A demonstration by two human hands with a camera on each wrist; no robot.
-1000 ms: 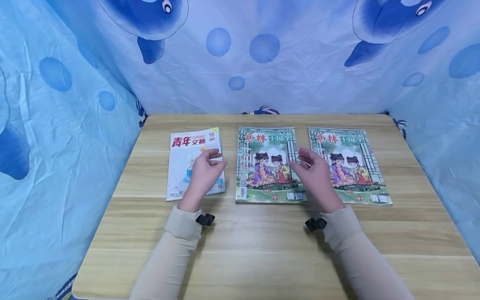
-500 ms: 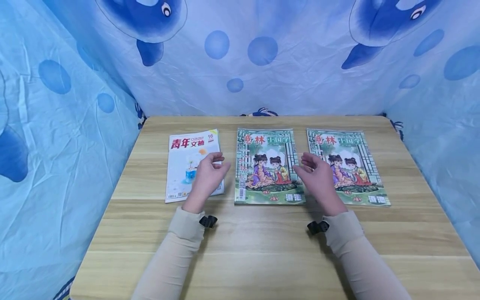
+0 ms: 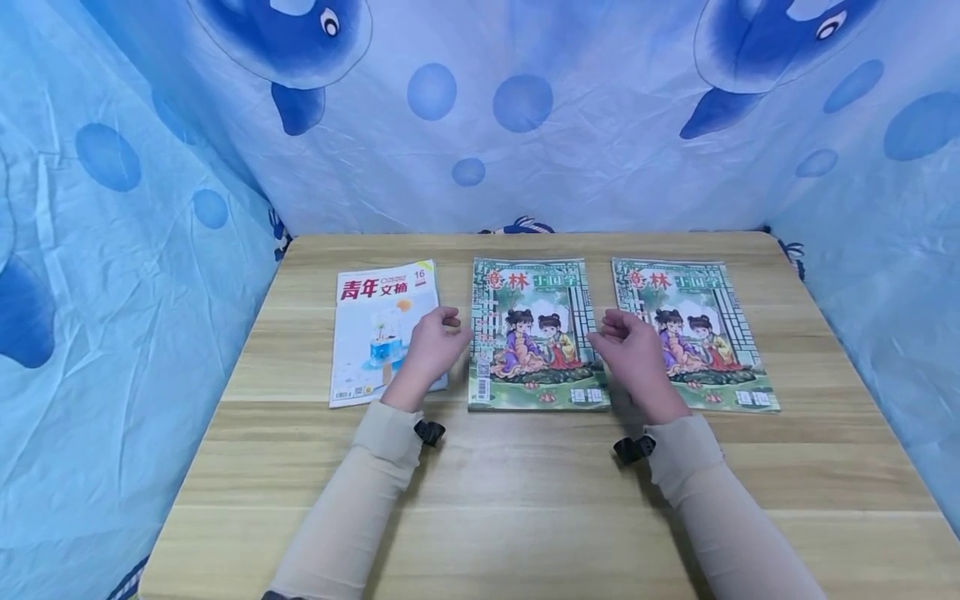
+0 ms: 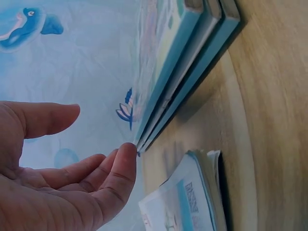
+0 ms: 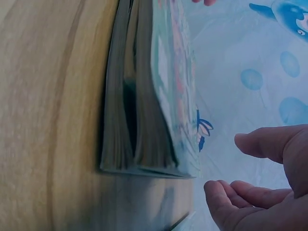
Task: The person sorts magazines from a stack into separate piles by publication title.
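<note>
a blue cloth (image 3: 360, 179) hangs behind a wooden table (image 3: 525, 517), where a stack of green magazines (image 3: 532, 350) lies in the middle, with a green magazine (image 3: 708, 337) to the right and a white magazine (image 3: 356, 350) to the left. the left hand (image 3: 433, 346) is beside the stack's left edge and the right hand (image 3: 636, 350) beside its right edge, each with the thumb spread from loosely bent fingers; whether either touches it, i cannot tell.

the place looks like a small space closed on three sides by blue hanging fabric (image 3: 637, 187), which is printed with cartoon sea animals (image 3: 288, 46) and round spots (image 3: 432, 92). a wood-grain table (image 3: 525, 500) stands between. home or studio, i cannot tell.
</note>
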